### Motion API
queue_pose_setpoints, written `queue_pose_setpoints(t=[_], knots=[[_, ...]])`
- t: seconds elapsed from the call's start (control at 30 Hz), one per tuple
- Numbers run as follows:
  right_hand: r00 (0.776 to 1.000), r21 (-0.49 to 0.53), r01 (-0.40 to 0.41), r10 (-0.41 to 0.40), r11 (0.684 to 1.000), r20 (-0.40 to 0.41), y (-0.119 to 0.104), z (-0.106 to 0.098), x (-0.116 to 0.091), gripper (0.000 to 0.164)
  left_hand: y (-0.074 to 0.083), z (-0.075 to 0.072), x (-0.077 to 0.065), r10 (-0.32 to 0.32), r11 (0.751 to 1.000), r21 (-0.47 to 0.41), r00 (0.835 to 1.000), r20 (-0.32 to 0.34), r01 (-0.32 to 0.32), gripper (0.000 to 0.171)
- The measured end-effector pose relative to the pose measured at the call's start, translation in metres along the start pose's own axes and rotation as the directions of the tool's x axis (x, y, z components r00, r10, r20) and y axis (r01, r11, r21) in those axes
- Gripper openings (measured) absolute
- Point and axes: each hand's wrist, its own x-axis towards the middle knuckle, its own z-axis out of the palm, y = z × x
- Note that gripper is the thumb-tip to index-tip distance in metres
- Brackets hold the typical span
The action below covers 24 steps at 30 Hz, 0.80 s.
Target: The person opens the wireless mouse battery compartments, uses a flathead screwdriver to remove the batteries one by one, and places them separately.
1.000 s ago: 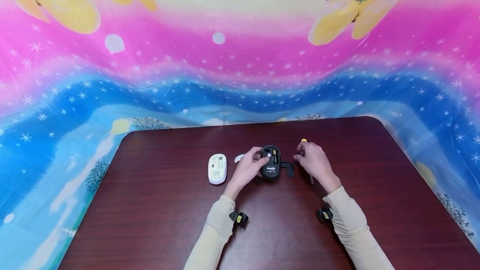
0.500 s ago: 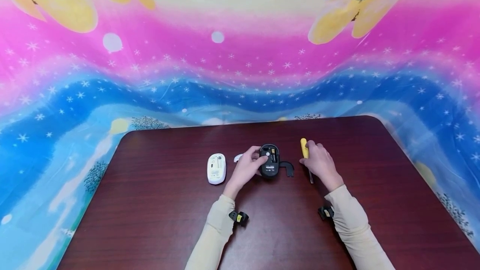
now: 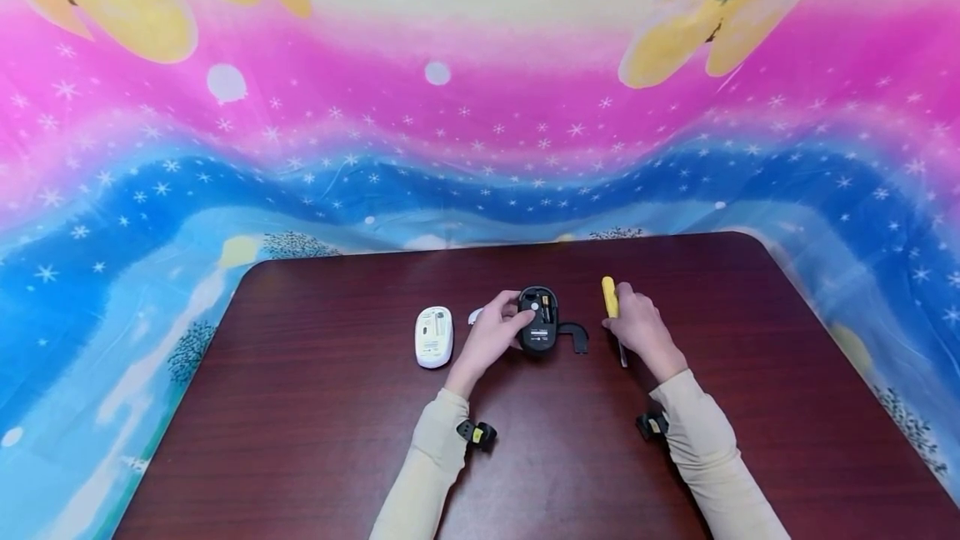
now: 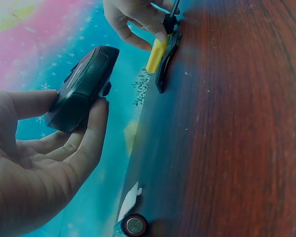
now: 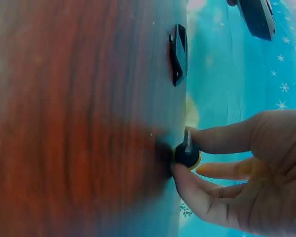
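Note:
My left hand (image 3: 491, 333) holds a black computer mouse (image 3: 538, 340) with its underside facing up, thumb on one face and fingers beneath. Its battery compartment is uncovered, and a battery (image 3: 546, 304) shows inside. In the left wrist view the mouse (image 4: 81, 89) is raised off the table. Thumb and fingers of my right hand (image 3: 642, 330) pinch a screwdriver (image 3: 609, 297) by its yellow handle, the shaft pointing toward me. Between the hands, a black battery cover (image 3: 577, 335) lies on the table.
A white mouse (image 3: 433, 338) lies underside up at left, its compartment uncovered. Partly behind my left hand is a white cover (image 3: 475, 317). The left wrist view also shows a loose battery (image 4: 134, 225) beside the white cover (image 4: 129, 200). A patterned cloth (image 3: 450, 148) hangs behind the table (image 3: 540, 473).
My right hand has shifted slightly right, and its grip on the screwdriver has changed, so more of the yellow handle shows. The black mouse has risen a little in my left hand.

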Motion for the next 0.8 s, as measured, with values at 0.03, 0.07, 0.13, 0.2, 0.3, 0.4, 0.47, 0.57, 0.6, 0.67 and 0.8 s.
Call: queue_pose_setpoints(t=[0.03,0.07,0.13,0.2,0.3,0.4,0.47,0.57,0.6,0.67,0.8], knots=[[1.000,0.006,-0.004,0.004,1.000,0.005,0.000,0.000,0.000,0.049,0.000,0.000,0.000,0.001,1.000,0.000,1.000,0.000,-0.001,0.043],[1.000,0.012,-0.006,0.006,1.000,0.010,0.001,-0.001,0.001,0.047,0.000,0.000,0.000,0.001,1.000,0.000,1.000,0.000,-0.001,0.044],[1.000,0.026,-0.009,0.009,1.000,0.023,0.002,-0.003,0.001,0.045,0.000,0.000,0.000,0.002,1.000,0.004,1.000,0.000,-0.002,0.044],[0.999,0.038,-0.010,0.009,0.999,0.034,0.002,-0.005,0.001,0.043,0.001,0.001,-0.001,0.000,1.000,0.006,1.000,0.000,0.000,0.044],[0.999,0.065,-0.004,0.002,0.998,0.037,0.002,-0.010,0.001,0.042,0.001,0.001,-0.001,-0.005,1.000,0.010,1.000,0.001,0.005,0.045],[1.000,0.104,0.014,-0.014,0.995,-0.003,0.000,-0.016,-0.001,0.040,0.000,0.001,0.000,-0.010,1.000,0.012,1.000,0.000,0.010,0.044],[0.997,0.143,0.046,-0.037,0.989,-0.064,-0.002,-0.019,-0.001,0.039,0.002,0.002,-0.001,-0.012,1.000,0.015,1.000,0.001,0.012,0.042],[0.980,0.212,0.115,-0.076,0.970,-0.185,-0.004,-0.023,-0.002,0.036,0.014,0.002,-0.008,-0.009,1.000,0.021,1.000,0.003,0.009,0.040],[0.971,0.239,0.139,-0.084,0.961,-0.226,-0.005,-0.023,-0.002,0.035,0.019,0.002,-0.011,-0.004,1.000,0.023,1.000,0.003,0.004,0.040],[0.952,0.302,0.179,-0.087,0.937,-0.293,-0.008,-0.024,-0.003,0.033,0.027,0.001,-0.017,0.006,1.000,0.023,1.000,0.003,-0.007,0.040],[0.924,0.449,0.245,-0.067,0.859,-0.375,-0.013,-0.025,-0.005,0.033,0.031,0.002,-0.021,0.020,0.999,0.025,1.000,0.000,-0.020,0.040]])
